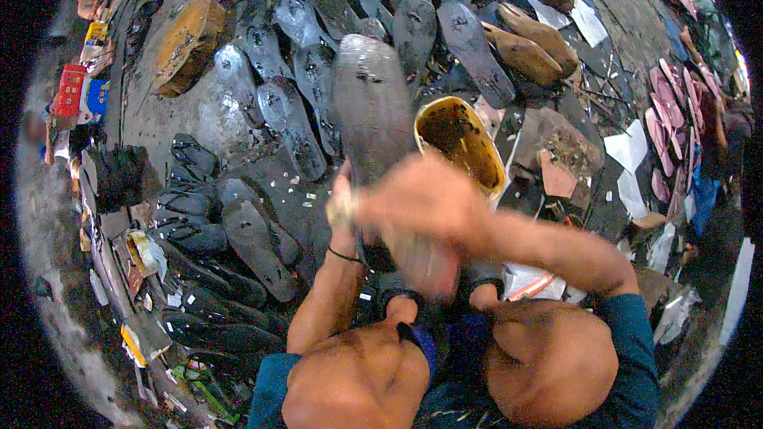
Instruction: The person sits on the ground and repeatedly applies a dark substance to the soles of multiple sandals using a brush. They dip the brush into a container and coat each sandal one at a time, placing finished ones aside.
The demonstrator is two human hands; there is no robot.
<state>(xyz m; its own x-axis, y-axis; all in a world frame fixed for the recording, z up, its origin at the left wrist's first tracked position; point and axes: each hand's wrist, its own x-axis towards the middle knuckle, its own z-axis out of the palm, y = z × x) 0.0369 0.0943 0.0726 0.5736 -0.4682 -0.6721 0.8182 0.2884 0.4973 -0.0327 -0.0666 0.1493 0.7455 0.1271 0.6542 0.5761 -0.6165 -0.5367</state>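
Observation:
A long dark grey shoe sole [369, 103] stands out in front of me, toe end pointing away, smeared by motion. My left hand [343, 202] is closed on its near left edge, thumb upward; a dark band circles that wrist. Across the sole's near end lies my right hand [433, 199], too blurred to show its fingers. Below it is a blurred tan and reddish shape [429, 262] that I cannot make out. Just right of the sole sits a yellow cut-open container [497, 163], its inside smeared with dark sticky stuff.
Several dark soles [290, 123] lie beyond and to the left. Wooden shoe lasts [528, 52] rest at the far right, and a wood block [189, 44] at the far left. Black strapped sandals [191, 218] lie left, pink soles [664, 111] right. White scraps [628, 147] litter the ground.

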